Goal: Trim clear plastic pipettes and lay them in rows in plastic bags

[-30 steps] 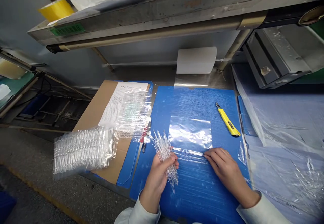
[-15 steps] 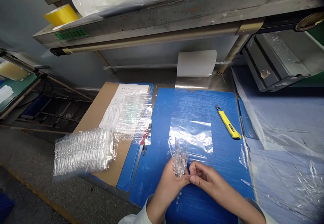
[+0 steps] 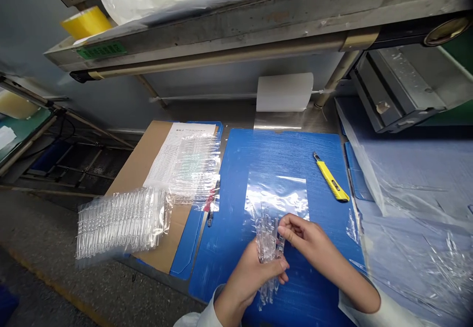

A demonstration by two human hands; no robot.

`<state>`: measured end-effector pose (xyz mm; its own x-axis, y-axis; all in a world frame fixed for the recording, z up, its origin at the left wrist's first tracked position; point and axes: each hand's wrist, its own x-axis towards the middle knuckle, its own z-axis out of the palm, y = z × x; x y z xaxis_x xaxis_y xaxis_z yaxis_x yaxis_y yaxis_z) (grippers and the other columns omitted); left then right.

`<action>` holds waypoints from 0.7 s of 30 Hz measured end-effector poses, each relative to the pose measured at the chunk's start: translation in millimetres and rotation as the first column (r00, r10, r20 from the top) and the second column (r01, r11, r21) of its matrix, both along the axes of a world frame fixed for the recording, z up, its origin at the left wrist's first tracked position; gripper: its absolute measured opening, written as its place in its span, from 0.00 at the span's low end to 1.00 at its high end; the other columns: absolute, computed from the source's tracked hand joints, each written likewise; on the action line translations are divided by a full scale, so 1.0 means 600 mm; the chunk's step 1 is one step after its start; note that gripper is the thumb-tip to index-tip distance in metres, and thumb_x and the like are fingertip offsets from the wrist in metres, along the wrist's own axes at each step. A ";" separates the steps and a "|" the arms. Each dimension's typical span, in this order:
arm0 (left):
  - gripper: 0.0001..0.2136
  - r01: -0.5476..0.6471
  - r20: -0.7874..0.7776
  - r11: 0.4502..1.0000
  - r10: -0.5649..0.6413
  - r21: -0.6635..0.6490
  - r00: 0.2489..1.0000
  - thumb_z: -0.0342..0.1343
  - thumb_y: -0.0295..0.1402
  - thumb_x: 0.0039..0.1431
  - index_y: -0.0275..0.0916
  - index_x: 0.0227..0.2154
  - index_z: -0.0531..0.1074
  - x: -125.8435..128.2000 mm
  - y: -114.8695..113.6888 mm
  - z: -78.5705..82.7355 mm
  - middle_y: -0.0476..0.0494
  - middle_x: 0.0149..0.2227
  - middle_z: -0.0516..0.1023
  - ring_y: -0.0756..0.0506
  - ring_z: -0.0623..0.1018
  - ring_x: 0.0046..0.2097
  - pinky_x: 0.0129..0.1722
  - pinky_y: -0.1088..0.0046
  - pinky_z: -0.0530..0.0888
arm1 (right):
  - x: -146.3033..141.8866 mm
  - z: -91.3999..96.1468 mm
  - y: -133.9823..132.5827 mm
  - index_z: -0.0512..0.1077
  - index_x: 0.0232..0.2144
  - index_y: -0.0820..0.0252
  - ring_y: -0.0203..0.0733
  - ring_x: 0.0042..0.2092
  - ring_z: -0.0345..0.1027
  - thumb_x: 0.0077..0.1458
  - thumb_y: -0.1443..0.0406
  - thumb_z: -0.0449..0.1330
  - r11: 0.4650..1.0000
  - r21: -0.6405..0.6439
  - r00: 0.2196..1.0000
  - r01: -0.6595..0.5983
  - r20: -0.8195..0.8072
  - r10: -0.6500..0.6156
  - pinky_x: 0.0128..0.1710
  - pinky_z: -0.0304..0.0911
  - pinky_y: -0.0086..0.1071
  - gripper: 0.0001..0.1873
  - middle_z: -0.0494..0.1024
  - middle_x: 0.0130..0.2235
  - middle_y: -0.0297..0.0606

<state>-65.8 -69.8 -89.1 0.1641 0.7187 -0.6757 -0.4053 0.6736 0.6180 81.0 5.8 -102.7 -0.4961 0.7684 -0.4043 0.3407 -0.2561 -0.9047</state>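
Clear plastic strips (image 3: 266,248), moulded with rows of narrow tubes, form a loose bundle held upright just above the near part of a blue corrugated plastic board (image 3: 295,154). The left hand (image 3: 247,277) cradles the bundle from below, its fingers (image 3: 275,268) clenched around the near side. The right hand (image 3: 306,238) comes in from the right, with its fingers (image 3: 291,223) drawn together and grasping the right edge of the bundle. The lower ends of the strips hang below the left hand, toward the board.

A flat clear plastic bag (image 3: 275,194) lies on the board just beyond the bundle, and its near edge is partly hidden behind the strips. To the right of the bag, a yellow utility knife (image 3: 331,180) lies at a slant on the board, with its blade end pointing far and left.

Left of the board, a cardboard sheet (image 3: 136,169) carries a printed paper form (image 3: 166,164), partly covered by a clear bag of packed strips (image 3: 195,169). A second packed bag (image 3: 121,223) sits at the sheet's near left corner and overhangs its edge. Crumpled clear film (image 3: 406,209) covers the right side of the table (image 3: 207,113). A white sheet roll (image 3: 284,92) stands at the far edge, below a steel shelf (image 3: 221,36).
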 end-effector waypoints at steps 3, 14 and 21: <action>0.22 -0.046 0.039 0.997 0.048 -0.065 0.998 0.65 0.38 0.42 0.34 0.38 0.66 -0.007 -0.001 -0.003 0.45 0.27 0.76 0.49 0.74 0.26 0.28 0.71 0.70 | 0.003 -0.002 0.003 0.67 0.24 0.59 0.34 0.26 0.57 0.50 0.49 0.55 0.996 -0.019 0.996 0.085 -0.035 -0.086 0.27 0.56 0.29 0.19 0.64 0.23 0.31; 0.20 -0.212 -0.148 0.976 0.217 0.044 0.965 0.66 0.34 0.42 0.34 0.37 0.66 -0.026 0.011 -0.004 0.50 0.25 0.73 0.51 0.72 0.23 0.25 0.73 0.68 | 0.057 -0.009 -0.010 0.71 0.32 0.56 0.38 0.25 0.70 0.54 0.57 0.55 0.919 0.380 0.988 0.110 0.058 -0.142 0.27 0.67 0.31 0.10 0.74 0.25 0.35; 0.16 -0.347 -0.175 0.934 0.357 0.085 0.917 0.63 0.34 0.46 0.34 0.37 0.68 -0.049 0.026 -0.008 0.46 0.28 0.75 0.50 0.73 0.25 0.27 0.73 0.69 | 0.092 -0.031 -0.021 0.72 0.37 0.53 0.37 0.34 0.74 0.59 0.65 0.52 0.637 0.749 0.973 -0.184 0.229 0.012 0.35 0.69 0.29 0.09 0.79 0.33 0.33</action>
